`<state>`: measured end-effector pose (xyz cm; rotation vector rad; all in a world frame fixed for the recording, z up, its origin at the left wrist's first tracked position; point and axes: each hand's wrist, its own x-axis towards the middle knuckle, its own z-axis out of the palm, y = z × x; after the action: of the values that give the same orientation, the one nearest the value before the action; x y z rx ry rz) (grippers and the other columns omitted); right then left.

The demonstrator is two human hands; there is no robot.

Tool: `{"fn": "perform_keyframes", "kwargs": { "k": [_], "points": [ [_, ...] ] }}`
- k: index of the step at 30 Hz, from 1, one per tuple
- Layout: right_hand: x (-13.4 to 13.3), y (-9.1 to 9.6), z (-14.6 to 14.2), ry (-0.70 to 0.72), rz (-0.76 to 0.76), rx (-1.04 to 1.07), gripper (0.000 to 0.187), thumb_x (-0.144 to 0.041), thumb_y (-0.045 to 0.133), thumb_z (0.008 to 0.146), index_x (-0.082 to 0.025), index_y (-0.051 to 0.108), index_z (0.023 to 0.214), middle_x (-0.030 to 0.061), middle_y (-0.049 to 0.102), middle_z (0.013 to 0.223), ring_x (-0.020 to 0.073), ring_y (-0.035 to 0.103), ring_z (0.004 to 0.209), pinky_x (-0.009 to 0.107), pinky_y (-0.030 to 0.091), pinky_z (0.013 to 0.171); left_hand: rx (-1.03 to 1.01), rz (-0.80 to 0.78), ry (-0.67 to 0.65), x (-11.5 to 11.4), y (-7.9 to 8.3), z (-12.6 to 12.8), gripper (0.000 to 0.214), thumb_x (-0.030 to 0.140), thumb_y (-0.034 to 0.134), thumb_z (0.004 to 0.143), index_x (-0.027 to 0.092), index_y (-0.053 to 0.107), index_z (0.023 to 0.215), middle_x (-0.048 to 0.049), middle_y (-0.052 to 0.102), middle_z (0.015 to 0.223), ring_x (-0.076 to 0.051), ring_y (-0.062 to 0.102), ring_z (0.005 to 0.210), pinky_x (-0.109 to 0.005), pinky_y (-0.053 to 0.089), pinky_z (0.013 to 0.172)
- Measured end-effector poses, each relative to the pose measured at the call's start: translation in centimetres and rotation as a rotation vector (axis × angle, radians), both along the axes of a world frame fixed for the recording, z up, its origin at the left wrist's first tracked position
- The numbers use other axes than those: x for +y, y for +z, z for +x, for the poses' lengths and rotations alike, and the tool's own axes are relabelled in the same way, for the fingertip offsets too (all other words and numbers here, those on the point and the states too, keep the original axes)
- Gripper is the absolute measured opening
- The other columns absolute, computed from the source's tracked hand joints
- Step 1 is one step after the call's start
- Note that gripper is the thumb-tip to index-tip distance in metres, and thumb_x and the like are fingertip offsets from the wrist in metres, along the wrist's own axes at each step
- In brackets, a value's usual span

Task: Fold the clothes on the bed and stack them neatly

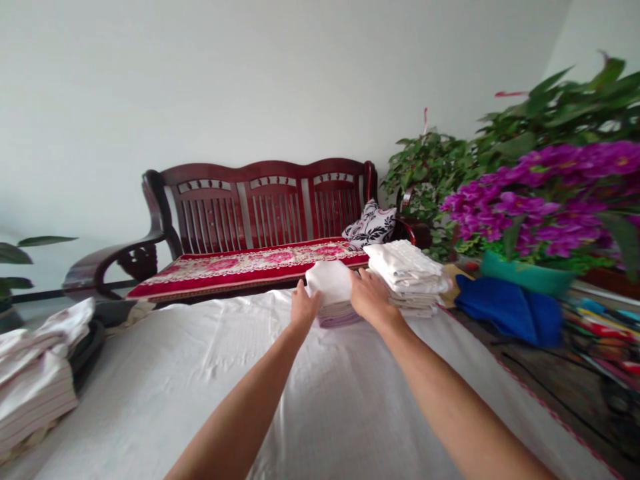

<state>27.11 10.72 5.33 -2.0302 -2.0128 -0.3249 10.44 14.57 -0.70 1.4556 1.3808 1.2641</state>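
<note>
A folded white cloth (327, 280) rests on top of a short stack of folded lilac cloths (340, 315). Its left edge is pinched by my left hand (305, 305), thumb up. On the opposite side my right hand (371, 298) grips the same cloth, its fingers partly hidden behind the fold. Right beside that hand stands a taller pile of folded white cloths (407, 270). Both stacks sit at the far side of a white sheet (215, 400) spread under my arms.
Rumpled striped cloths (37, 380) lie at the left edge. Behind the sheet is a dark wooden bench (270, 207) with a red cover (250, 263) and a patterned cushion (373, 225). To the right are purple flowers (545, 200), a blue cloth (510, 310) and clutter.
</note>
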Motion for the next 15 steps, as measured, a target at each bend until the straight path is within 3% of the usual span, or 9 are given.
{"fn": "perform_keyframes", "kwargs": {
  "k": [2, 5, 10, 15],
  "points": [
    [0.4, 0.4, -0.5, 0.077, 0.063, -0.018, 0.045, -0.011, 0.037, 0.094, -0.01, 0.055, 0.135, 0.0208, 0.052, 0.143, 0.0313, 0.044, 0.135, 0.041, 0.031, 0.109, 0.173, 0.185, 0.007, 0.3, 0.8, -0.1, 0.056, 0.026, 0.053, 0.089, 0.014, 0.045, 0.142, -0.0182, 0.054, 0.14, -0.03, 0.043, 0.138, -0.043, 0.034, 0.114],
    [1.1, 0.2, -0.8, 0.236, 0.08, -0.027, 0.046, -0.018, 0.037, 0.098, -0.009, 0.049, 0.141, 0.0173, 0.046, 0.151, 0.0274, 0.033, 0.143, 0.04, 0.024, 0.116, 0.402, 0.348, -0.086, 0.6, 1.9, 0.5, 0.049, 0.024, 0.042, 0.096, 0.011, 0.047, 0.143, -0.0191, 0.045, 0.151, -0.029, 0.032, 0.146, -0.043, 0.022, 0.121],
    [2.1, -1.8, 0.5, 0.238, -0.066, 0.031, 0.046, -0.032, 0.038, 0.102, -0.008, 0.049, 0.14, 0.0205, 0.042, 0.154, 0.03, 0.035, 0.144, 0.047, 0.028, 0.114, 0.704, 0.309, -0.205, 0.1, 1.7, 2.2, 0.042, 0.03, 0.044, 0.098, 0.021, 0.054, 0.138, -0.0152, 0.044, 0.153, -0.038, 0.023, 0.149, -0.059, 0.017, 0.118],
    [2.3, -3.9, 1.3, 0.204, -0.028, 0.017, 0.051, -0.031, 0.037, 0.102, -0.005, 0.043, 0.145, 0.0213, 0.04, 0.155, 0.0294, 0.035, 0.144, 0.043, 0.025, 0.117, 0.798, 0.307, -0.235, -1.0, 0.2, 2.7, 0.048, 0.035, 0.044, 0.099, 0.022, 0.046, 0.146, -0.0155, 0.035, 0.159, -0.038, 0.016, 0.151, -0.06, 0.018, 0.118]
  ]
}}
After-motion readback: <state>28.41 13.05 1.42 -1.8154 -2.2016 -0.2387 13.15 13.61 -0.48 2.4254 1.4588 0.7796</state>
